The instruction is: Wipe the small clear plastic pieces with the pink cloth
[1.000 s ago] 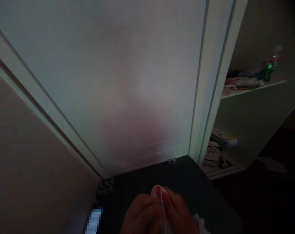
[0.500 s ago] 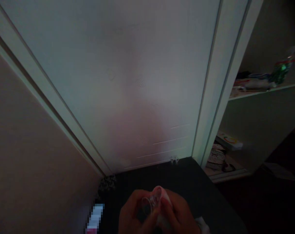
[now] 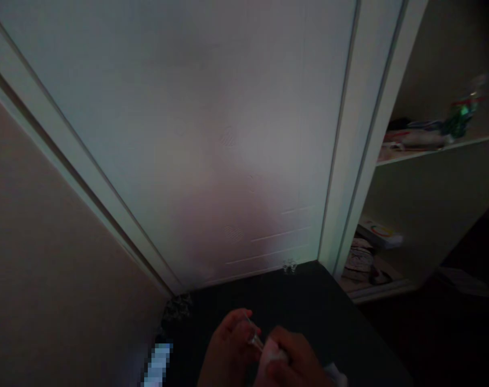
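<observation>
My left hand (image 3: 231, 344) is closed on a small clear stemmed cup (image 3: 255, 339), which looks like glass or plastic. My right hand (image 3: 295, 355) grips a pale pink-white cloth (image 3: 270, 355) wrapped against the cup's narrow end. Both hands are close together over a dark tabletop (image 3: 320, 306). More small clear pieces (image 3: 289, 266) stand at the table's back edge, and a cluster of clear pieces (image 3: 178, 307) sits at its back left corner. The dim light hides their exact shape.
A pale frosted sliding door (image 3: 228, 134) rises behind the table, with a wall (image 3: 58, 242) on the left. At the right, open shelves (image 3: 438, 153) hold a green shiny bag (image 3: 458, 118) and a white box (image 3: 379, 232). A pixelated bright patch lies at lower left.
My left hand has turned the cup so its rim faces up and left. The cloth has shifted lower, around the cup's narrow end. The camera view has tilted slightly.
</observation>
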Motion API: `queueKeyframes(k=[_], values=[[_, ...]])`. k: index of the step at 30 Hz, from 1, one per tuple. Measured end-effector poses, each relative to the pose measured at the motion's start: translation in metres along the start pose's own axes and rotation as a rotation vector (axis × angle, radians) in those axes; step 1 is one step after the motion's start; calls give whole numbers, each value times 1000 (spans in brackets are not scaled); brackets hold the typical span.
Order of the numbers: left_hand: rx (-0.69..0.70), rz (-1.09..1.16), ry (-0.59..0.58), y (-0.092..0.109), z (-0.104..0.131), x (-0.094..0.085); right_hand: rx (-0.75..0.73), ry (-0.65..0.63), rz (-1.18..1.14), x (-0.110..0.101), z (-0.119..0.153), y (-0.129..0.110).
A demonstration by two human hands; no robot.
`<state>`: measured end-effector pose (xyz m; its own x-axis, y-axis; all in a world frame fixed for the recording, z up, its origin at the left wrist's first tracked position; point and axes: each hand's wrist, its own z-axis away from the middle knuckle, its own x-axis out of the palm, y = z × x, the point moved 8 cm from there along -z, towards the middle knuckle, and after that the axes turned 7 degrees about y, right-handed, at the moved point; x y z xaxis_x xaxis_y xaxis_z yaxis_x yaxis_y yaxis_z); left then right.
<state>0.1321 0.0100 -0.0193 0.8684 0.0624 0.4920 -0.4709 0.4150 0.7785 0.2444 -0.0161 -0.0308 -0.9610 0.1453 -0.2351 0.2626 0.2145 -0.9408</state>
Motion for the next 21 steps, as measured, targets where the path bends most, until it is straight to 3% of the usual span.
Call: queueKeyframes(k=[8, 15, 21], values=[[2, 94, -23, 1, -3, 9, -86, 4, -77, -13, -5, -17], [-41, 72, -14, -4, -10, 7, -43, -50, -139, -3, -11, -6], [198, 8, 5, 18, -6, -7, 159, 7, -352, -7, -15, 10]])
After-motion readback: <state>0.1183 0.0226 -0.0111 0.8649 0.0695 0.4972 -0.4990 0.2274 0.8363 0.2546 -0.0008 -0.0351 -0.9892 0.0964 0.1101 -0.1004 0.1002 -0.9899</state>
